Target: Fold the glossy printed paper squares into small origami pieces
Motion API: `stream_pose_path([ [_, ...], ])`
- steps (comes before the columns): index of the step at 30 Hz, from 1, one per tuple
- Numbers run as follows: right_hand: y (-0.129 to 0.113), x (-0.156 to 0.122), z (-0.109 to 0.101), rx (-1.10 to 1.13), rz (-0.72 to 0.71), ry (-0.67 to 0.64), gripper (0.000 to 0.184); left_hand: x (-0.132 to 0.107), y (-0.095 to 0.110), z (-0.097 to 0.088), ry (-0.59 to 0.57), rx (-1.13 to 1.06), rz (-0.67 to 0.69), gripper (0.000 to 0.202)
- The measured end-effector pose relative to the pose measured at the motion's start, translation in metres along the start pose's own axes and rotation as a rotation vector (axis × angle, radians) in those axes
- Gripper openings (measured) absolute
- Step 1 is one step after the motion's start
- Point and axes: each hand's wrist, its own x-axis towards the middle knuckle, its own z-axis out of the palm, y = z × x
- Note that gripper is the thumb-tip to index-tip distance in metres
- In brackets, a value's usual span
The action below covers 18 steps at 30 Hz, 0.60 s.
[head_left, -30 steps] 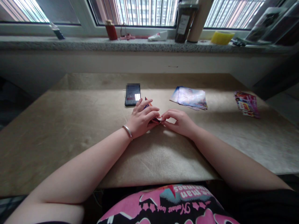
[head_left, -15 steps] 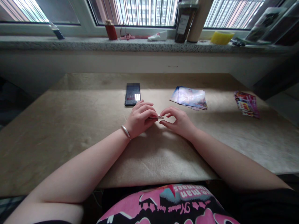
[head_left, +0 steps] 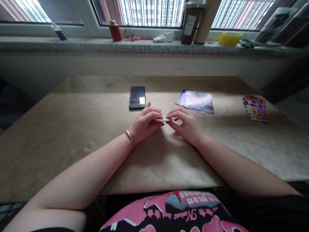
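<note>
In the head view my left hand (head_left: 147, 120) is closed round the left part of a small thin card (head_left: 166, 118), white with some red. My right hand (head_left: 186, 121) pinches the card's right edge between thumb and fingers. Fingers cover much of it, so whether it is a single card or a thin stack cannot be made out. Just beyond my left fingers lies a black phone (head_left: 137, 98). A fanned pile of glossy bluish printed sheets (head_left: 198, 100) rests past my right hand.
Colourful pink-and-red packets or cards (head_left: 255, 109) lie at the table's far right. Behind the table (head_left: 72, 129), a stone windowsill (head_left: 84, 45) bears a red lighter-like object (head_left: 115, 31), a dark labelled jar (head_left: 190, 24) and a yellow tape roll (head_left: 230, 39).
My right fingers have closed onto the card's right edge. The card now shows more of its white face between my hands. The things on the table have stayed put.
</note>
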Motion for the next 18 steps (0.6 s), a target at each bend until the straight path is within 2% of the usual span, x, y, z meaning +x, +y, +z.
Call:
stream_pose_path([
  [4, 0.001, 0.001, -0.001, -0.047, -0.059, 0.016, 0.006, 0.001, 0.002, -0.002, 0.045, 0.066, 0.033, 0.012],
  [9, -0.001, 0.001, -0.003, -0.095, -0.096, 0.021, 0.009, 0.003, 0.004, -0.002, 0.141, 0.176, -0.031, 0.013],
  [15, -0.008, 0.002, -0.006, -0.115, -0.140, 0.104, 0.011, 0.004, 0.008, -0.001, 0.240, 0.080, -0.031, 0.009],
  [18, -0.010, 0.003, -0.005, -0.096, -0.145, 0.112, 0.010, 0.003, 0.009, 0.000, 0.233, 0.006, -0.049, 0.007],
])
